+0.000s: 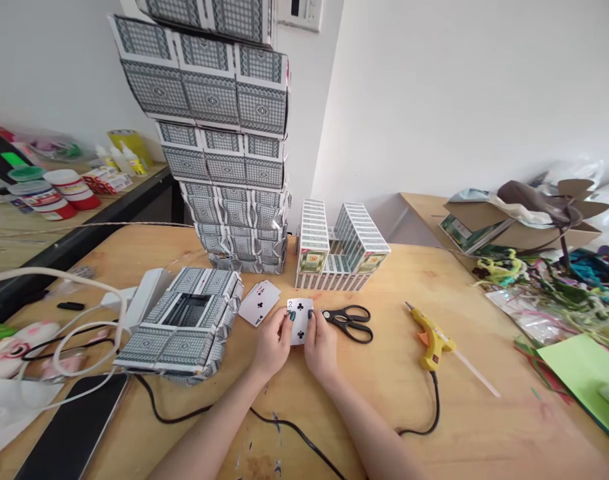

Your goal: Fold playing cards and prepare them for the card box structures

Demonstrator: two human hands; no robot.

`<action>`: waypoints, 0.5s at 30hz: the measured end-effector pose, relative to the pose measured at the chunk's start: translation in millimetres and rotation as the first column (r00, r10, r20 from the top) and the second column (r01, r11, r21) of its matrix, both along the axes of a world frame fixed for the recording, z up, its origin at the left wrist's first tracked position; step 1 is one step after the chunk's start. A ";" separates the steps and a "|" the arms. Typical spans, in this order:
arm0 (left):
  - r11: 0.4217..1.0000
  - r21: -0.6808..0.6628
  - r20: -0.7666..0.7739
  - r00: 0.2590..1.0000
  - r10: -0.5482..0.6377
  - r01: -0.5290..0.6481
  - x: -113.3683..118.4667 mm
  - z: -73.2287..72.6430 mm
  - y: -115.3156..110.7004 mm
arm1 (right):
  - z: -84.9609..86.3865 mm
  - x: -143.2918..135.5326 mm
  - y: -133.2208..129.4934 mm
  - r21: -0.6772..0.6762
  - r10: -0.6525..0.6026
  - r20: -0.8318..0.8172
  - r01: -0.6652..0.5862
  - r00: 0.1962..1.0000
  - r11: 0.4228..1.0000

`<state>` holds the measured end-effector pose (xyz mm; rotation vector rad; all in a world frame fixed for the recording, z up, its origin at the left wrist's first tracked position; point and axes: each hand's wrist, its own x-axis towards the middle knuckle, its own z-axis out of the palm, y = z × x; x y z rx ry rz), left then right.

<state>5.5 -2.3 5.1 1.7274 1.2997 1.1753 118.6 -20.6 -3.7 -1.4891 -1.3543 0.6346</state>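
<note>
1. Fingers (290,317) first: left hand (274,343) and right hand (320,343) are both pinched narrow on opposite sides of one playing card (300,325). It's a two of clubs, face toward the camera, around the middle of the worktop (379,373). Can't tell if its bottom edge touches down.
2. Phone (74,427), screen dark, lying by the near left corner.
3. Next, a flat card block (177,337) made of folded cards, with a rectangular hole in it, toward the left edge.
4. Big card tower (229,153) standing by the far edge, tall enough that the top's cut off.
5. Few loose cards (259,303), face up, between the block and the tower's right side, just beyond the left hand.
6. Card boxes (357,240) near the far edge: two raised rows with a gap between, on a base.
7. Scissors (340,320) with black handles, right beside the right hand, which covers the tips.
8. Yellow glue gun (433,343) on its side toward the right edge, glue stick (477,373) poking out the back, cord (438,403) trailing toward the near edge.
9. Green paper (577,373) over by the right edge.
</note>
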 end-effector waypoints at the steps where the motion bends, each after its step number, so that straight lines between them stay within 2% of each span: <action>1: 1.000 -0.015 0.020 1.000 0.000 0.001 -0.5 1.1 0.3 | 1.4 1.4 0.5 0.011 0.022 -0.005 -0.021 1.000 1.000; 4: 0.997 -0.079 0.109 0.994 -0.007 0.015 -1.6 2.1 0.3 | 5.1 6.4 3.4 0.024 0.097 -0.075 -0.096 0.992 0.995; 7: 0.991 -0.128 0.205 0.979 -0.008 0.035 -1.3 -0.4 -0.1 | 7.0 9.2 5.4 0.020 0.172 -0.226 -0.172 0.959 0.985; 10: 0.987 -0.155 0.276 0.961 0.001 0.043 -0.4 -3.5 0.5 | 7.6 9.2 6.0 0.010 0.215 -0.391 -0.229 0.895 0.973; 15: 0.983 -0.180 0.301 0.953 0.032 0.023 -0.1 -4.6 3.7 | 8.4 8.9 6.3 -0.014 0.216 -0.583 -0.276 0.783 0.961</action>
